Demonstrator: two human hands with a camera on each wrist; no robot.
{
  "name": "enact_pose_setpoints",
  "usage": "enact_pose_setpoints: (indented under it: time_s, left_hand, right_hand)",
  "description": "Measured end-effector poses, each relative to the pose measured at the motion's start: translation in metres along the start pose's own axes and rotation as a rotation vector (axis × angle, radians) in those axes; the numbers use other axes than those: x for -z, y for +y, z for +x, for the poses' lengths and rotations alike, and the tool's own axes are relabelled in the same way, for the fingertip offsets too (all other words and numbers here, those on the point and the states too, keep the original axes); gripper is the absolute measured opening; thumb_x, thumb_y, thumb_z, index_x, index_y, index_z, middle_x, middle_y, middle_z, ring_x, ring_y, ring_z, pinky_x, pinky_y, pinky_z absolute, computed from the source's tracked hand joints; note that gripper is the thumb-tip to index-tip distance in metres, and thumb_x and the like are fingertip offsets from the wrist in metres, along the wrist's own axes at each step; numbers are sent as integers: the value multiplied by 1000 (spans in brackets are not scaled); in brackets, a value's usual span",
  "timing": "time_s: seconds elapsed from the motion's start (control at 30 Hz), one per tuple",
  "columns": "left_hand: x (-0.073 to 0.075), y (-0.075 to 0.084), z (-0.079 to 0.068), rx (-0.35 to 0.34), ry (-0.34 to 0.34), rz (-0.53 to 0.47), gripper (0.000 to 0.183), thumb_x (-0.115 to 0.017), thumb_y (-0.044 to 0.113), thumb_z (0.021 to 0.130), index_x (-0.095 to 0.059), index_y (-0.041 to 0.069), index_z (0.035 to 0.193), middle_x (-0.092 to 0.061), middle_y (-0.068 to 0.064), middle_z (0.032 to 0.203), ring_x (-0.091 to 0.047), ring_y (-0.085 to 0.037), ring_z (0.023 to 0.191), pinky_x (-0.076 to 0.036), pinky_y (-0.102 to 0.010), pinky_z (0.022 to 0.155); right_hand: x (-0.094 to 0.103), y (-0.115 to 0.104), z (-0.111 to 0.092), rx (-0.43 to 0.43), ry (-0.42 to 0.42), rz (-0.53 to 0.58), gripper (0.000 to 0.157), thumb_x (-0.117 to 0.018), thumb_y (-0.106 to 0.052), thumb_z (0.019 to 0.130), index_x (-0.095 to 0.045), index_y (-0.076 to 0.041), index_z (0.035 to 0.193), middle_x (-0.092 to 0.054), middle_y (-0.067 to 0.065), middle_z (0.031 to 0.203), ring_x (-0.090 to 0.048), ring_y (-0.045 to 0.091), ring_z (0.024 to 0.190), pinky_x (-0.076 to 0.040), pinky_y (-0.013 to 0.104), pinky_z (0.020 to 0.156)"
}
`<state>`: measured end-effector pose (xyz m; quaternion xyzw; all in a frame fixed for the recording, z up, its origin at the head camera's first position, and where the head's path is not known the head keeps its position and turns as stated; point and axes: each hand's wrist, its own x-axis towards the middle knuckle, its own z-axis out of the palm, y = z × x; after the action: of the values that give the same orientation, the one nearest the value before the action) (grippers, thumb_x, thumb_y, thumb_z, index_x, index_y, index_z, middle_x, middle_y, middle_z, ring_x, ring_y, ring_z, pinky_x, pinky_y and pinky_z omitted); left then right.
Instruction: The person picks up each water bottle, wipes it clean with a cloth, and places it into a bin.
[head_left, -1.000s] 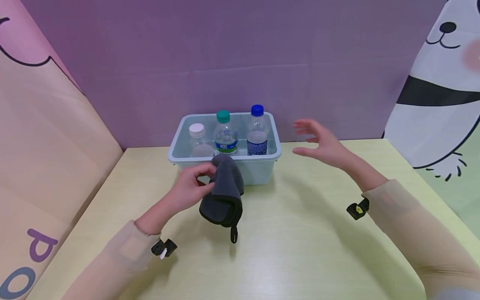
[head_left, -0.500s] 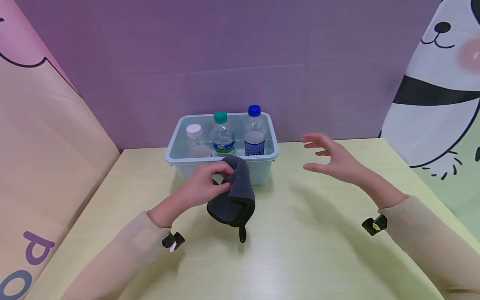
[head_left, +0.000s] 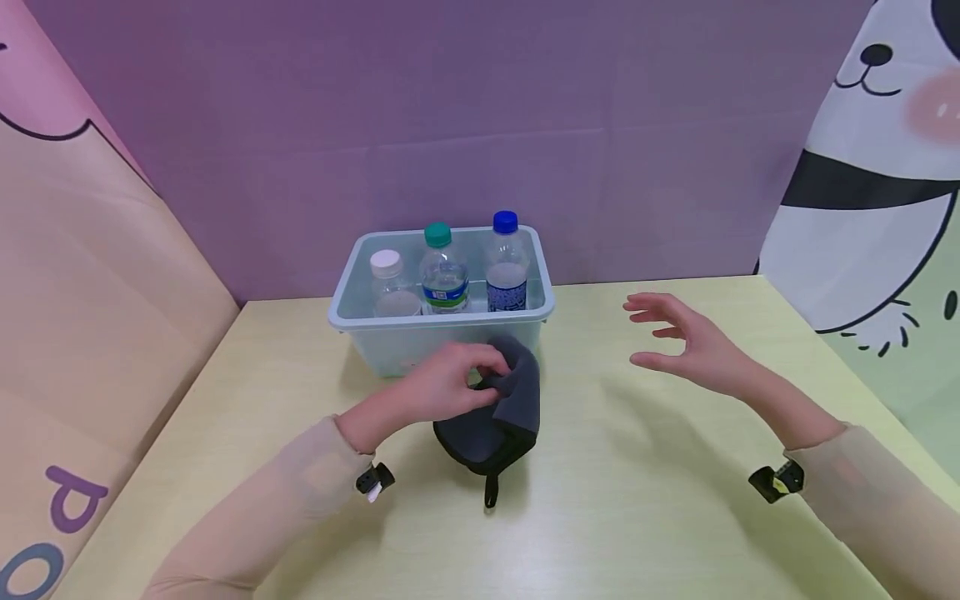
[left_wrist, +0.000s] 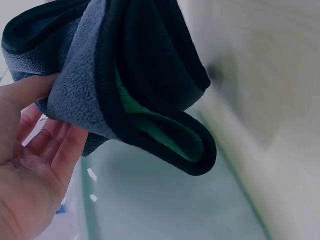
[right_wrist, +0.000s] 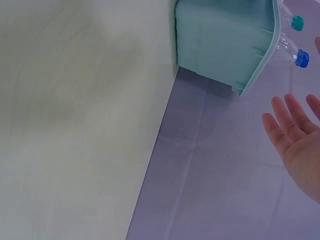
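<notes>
My left hand (head_left: 453, 383) pinches a folded dark grey cloth (head_left: 517, 400) with black edging and a small hanging loop, held in front of the light blue bin (head_left: 442, 323). In the left wrist view the thumb and fingers grip the fuzzy cloth (left_wrist: 82, 85), and a green inner side shows in one fold. To the right of the bin my right hand (head_left: 697, 350) hovers over the table, its fingers relaxed and apart from the thumb, with nothing in it. The right wrist view catches part of that hand (right_wrist: 300, 145) at the right edge.
Inside the bin stand a white-capped bottle (head_left: 390, 287), a green-capped bottle (head_left: 444, 271) and a blue-capped bottle (head_left: 507, 267). The bin sits at the back of the pale wooden table (head_left: 585, 500). Behind rises a purple backdrop (head_left: 480, 117), with printed panels at both sides.
My left hand has carried the cloth to the right and lower, toward me, off the bin's rim area. My right hand has drawn back rightward and down. The bin and bottles stay put.
</notes>
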<state>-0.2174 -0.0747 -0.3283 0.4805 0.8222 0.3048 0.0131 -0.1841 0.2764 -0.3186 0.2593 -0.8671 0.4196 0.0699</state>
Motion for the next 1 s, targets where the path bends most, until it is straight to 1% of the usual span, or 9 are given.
enact_pose_setpoints:
  time_s: [0.13,0.27,0.33,0.5,0.73,0.87,1.0]
  left_hand:
    - [-14,-3,7,10,-67,-6,17,-72,3,85,-69,5,101,-68,-3,98,-61,-14,86,-53,-32,81]
    - [-27,-7,14,23,-128,-41,14,-72,5,86,-70,7,99,-67,0,96,-58,-13,84,-50,-25,82]
    - [-33,-9,17,31,-151,-62,12,-72,5,86,-70,8,98,-67,1,94,-57,-12,83,-49,-24,81]
    - [-46,-14,23,42,-184,-89,11,-72,6,86,-70,8,97,-67,3,93,-56,-12,82,-49,-23,80]
    - [-58,-17,29,66,-221,-87,11,-74,11,86,-71,10,97,-67,4,93,-55,-11,82,-47,-22,78]
    - [-63,-19,31,74,-228,-102,11,-75,12,86,-72,10,96,-67,4,91,-54,-11,81,-47,-22,77]
    - [-63,-20,31,85,-235,-120,12,-75,12,86,-72,10,97,-68,5,90,-55,-11,79,-47,-21,75]
  right_hand:
    - [0,4,-7,0,-2,9,67,-74,-4,85,-42,-10,143,-49,5,137,-50,10,121,-40,17,95]
    - [0,7,-13,-12,-2,9,67,-74,-5,85,-41,-10,143,-49,4,137,-50,9,121,-41,18,95]
    - [0,8,-16,-23,-1,7,67,-74,-5,85,-41,-10,143,-49,3,137,-50,9,121,-41,18,95]
    - [-1,9,-22,-30,-1,8,65,-74,-5,86,-42,-9,142,-50,2,136,-50,7,120,-41,17,94]
    - [-1,11,-30,-31,-1,4,66,-74,-4,85,-42,-8,142,-50,7,136,-50,6,119,-40,15,93]
    - [-1,13,-34,-35,2,-2,66,-75,-4,84,-42,-7,142,-50,7,135,-50,4,119,-40,14,93]
    - [-2,16,-37,-24,6,-5,66,-75,-4,84,-41,-6,142,-50,15,135,-50,4,119,-41,14,93]
